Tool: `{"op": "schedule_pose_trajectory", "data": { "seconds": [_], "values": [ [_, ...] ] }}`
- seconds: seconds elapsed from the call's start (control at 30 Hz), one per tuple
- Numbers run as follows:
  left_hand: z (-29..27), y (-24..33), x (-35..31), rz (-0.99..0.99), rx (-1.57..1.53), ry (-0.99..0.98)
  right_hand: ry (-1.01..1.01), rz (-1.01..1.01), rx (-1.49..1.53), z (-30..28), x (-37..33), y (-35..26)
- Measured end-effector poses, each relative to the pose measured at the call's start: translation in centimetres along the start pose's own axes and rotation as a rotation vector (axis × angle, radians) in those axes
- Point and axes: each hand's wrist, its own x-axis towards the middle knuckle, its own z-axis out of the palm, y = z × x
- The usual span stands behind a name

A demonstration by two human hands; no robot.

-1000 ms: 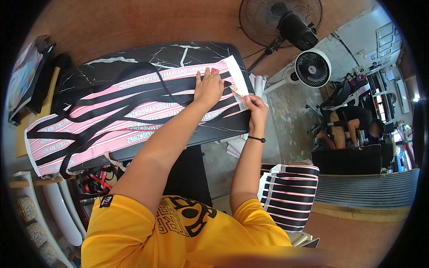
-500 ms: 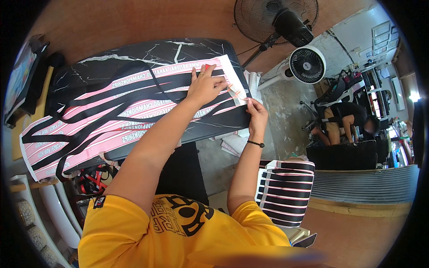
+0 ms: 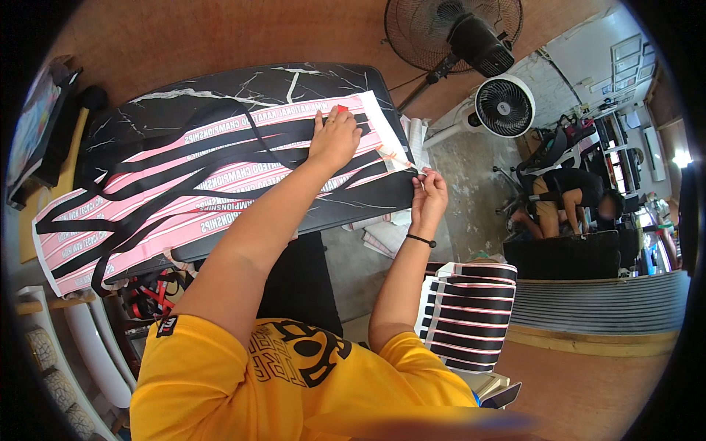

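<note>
A pink printed sheet (image 3: 158, 237) with white lettering and a white end border lies across the table. Long black ribbons (image 3: 173, 176) run along it, some in loose loops. My left hand (image 3: 337, 140) rests on the sheet near its right end, fingers stretched flat over the ribbons. A small red piece (image 3: 343, 109) sits at its fingertips. Just off the table's right corner, my right hand (image 3: 429, 198) pinches the end of a pale tape-like strip (image 3: 396, 158) with orange marks. The strip's other end reaches onto the white border.
The black marbled table (image 3: 294, 81) has its edge under my right hand. Striped black-and-pink material (image 3: 471, 316) hangs beside my right elbow. Two fans, one black (image 3: 471, 37) and one white (image 3: 505, 106), stand beyond. A person (image 3: 570, 198) bends over at the right.
My right hand has drawn slightly down and right, pulling the strip's end off the corner. My left hand's fingers have flattened, its thumb no longer reaching toward the white border.
</note>
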Motion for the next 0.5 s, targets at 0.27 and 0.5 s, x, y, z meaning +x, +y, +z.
{"op": "schedule_pose_trajectory", "data": {
  "seconds": [0.27, 0.5],
  "values": [
    [-1.5, 1.1, -1.0, 0.083, 0.062, -0.109, 0.046, 0.000, -0.003, -0.1, 0.1, 0.3],
    [-1.1, 1.0, -0.8, 0.072, 0.118, -0.137, 0.131, -0.070, 0.165, -2.3, -0.4, 1.0]
  ]
}}
